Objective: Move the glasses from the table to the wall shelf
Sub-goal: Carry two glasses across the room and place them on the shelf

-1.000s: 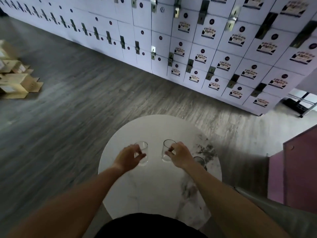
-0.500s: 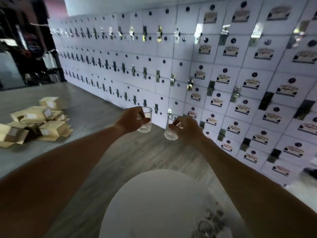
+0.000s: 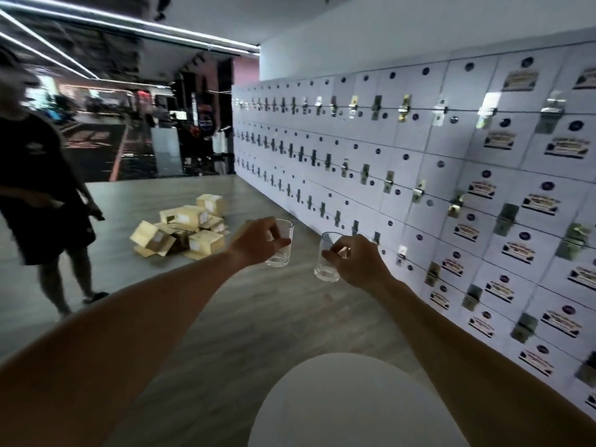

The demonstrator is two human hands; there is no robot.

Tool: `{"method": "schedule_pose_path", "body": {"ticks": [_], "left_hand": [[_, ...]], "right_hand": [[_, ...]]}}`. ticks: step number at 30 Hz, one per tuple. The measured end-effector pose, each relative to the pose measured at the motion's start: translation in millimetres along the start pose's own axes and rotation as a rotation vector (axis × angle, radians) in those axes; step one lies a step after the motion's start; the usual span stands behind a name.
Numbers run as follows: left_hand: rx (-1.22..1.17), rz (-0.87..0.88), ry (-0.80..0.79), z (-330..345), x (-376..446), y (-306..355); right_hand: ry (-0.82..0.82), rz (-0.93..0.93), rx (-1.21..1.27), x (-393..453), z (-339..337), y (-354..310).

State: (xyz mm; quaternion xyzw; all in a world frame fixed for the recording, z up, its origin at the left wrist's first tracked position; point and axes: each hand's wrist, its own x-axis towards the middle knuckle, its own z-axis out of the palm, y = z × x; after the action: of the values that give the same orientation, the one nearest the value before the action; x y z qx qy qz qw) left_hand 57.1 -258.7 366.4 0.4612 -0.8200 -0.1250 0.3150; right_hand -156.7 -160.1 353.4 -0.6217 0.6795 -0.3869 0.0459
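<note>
Left hand is gripping a clear glass around its side, holding it upright in the air at 11 o'clock. Right hand is pinching a second glass near its rim, slightly tilted, at 12 o'clock. Both are hanging well above the round white surface at 6 o'clock. Locker wall is running along 2 o'clock; cardboard boxes are lying on the floor at 10 o'clock.
</note>
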Motion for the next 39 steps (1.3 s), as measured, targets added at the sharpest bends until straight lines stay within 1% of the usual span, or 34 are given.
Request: {"method": "schedule_pose_path", "body": {"ticks": [5,10,16,23,31,39], "left_hand": [[0.083,-0.107,0.039,-59.8,-29.7,-64.0],[0.107,-0.212,0.086,-123.1,-70.1,-144.0],[0.144,-0.327,0.157,-214.6,-126.9,-246.1],[0.186,-0.517,0.269,-318.7,-210.8,-357.6],[0.288,-0.727,0.396,-422.9,-325.2,-442.4],[0.388,-0.922,0.531,-501.3,-417.3,-513.8]], "right_hand": [[-0.130,-0.119,0.019,14.2,55.8,-64.3],[-0.221,-0.204,0.052,24.9,132.4,-142.2],[-0.318,-0.312,0.064,21.3,228.4,-257.5],[-0.427,-0.496,0.105,10.6,333.8,-392.4],[-0.560,-0.678,0.189,-21.4,443.4,-538.2],[-0.729,-0.834,0.323,-63.5,548.9,-668.6]]}}
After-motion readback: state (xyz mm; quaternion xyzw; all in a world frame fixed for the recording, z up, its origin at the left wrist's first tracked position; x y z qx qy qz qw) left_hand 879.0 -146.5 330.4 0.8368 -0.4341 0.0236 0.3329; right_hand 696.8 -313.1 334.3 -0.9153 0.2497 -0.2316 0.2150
